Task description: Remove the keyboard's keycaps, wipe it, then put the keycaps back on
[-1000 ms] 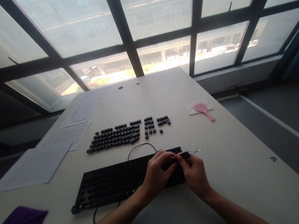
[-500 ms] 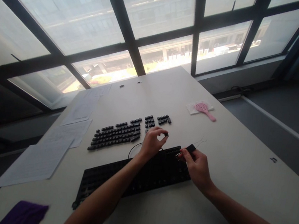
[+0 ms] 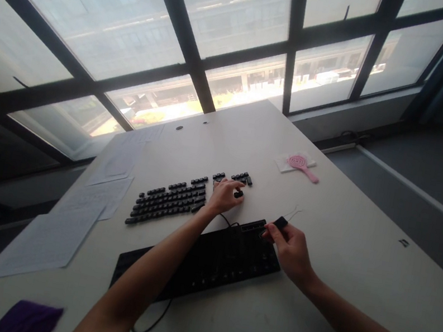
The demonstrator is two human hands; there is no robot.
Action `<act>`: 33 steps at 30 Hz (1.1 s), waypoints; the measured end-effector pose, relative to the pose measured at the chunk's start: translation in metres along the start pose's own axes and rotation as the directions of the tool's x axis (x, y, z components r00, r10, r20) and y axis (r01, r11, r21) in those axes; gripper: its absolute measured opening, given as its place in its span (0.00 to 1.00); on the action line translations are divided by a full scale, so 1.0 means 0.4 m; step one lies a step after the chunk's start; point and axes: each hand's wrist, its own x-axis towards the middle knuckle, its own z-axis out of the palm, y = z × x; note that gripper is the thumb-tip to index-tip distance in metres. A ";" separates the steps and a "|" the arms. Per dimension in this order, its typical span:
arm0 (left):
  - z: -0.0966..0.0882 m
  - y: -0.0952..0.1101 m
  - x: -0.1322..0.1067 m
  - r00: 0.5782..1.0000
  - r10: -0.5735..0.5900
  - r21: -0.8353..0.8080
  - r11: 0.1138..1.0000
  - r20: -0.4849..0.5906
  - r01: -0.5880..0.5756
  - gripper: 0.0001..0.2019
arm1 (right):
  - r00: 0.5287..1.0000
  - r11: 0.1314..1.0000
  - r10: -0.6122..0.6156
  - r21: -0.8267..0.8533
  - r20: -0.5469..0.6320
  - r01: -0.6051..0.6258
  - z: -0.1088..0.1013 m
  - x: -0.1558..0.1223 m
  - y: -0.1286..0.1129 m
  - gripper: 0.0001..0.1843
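Observation:
A black keyboard [image 3: 227, 257] lies on the white table in front of me, many of its keys out. Beyond it, loose black keycaps [image 3: 171, 200] are laid out in rows like a keyboard. My left hand [image 3: 226, 196] is over the right-hand groups of these keycaps, its thumb and fingers closed on a small black keycap [image 3: 238, 194]. Above the keyboard's far right corner, my right hand [image 3: 290, 249] is closed around the black handle of a keycap puller [image 3: 281, 223], whose thin wire loops [image 3: 294, 212] stick out away from me.
Sheets of paper [image 3: 48, 236] lie along the table's left side. A pink hairbrush [image 3: 303, 166] rests on a white wrapper at the far right. A purple cloth [image 3: 28, 319] is at the near left corner. A cable [image 3: 152, 327] curls out near the keyboard's front edge.
My left hand has moved away from the keyboard, forward and slightly left, carrying the keycap over to the laid-out keycaps. My right hand has stayed nearly still with the puller.

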 end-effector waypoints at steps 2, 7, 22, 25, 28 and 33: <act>-0.009 0.003 -0.004 1.000 0.005 0.003 1.000 -0.008 -0.005 0.18 | 0.999 0.999 -0.011 -0.030 0.041 0.013 -0.010 0.007 -0.005 0.20; -0.018 0.003 -0.011 0.999 -0.011 0.019 1.000 -0.045 0.011 0.16 | 0.996 0.986 -0.061 -0.150 0.067 0.070 -0.039 0.034 -0.012 0.20; 0.016 -0.002 0.021 1.000 0.014 0.023 1.000 0.010 -0.015 0.08 | 0.997 0.987 -0.051 -0.149 0.065 0.060 -0.033 0.043 0.000 0.19; 0.017 0.003 0.032 0.999 0.037 0.029 0.999 0.037 -0.038 0.08 | 0.996 0.986 -0.051 -0.153 0.069 0.061 -0.035 0.045 -0.001 0.19; 0.015 0.009 0.041 0.996 0.055 0.027 0.998 0.069 -0.057 0.08 | 0.997 0.984 -0.047 -0.168 0.061 0.057 -0.038 0.047 0.002 0.20; 0.015 0.009 0.039 0.997 0.039 0.016 0.999 0.072 -0.040 0.13 | 0.997 0.985 -0.049 -0.164 0.054 0.057 -0.041 0.048 0.002 0.21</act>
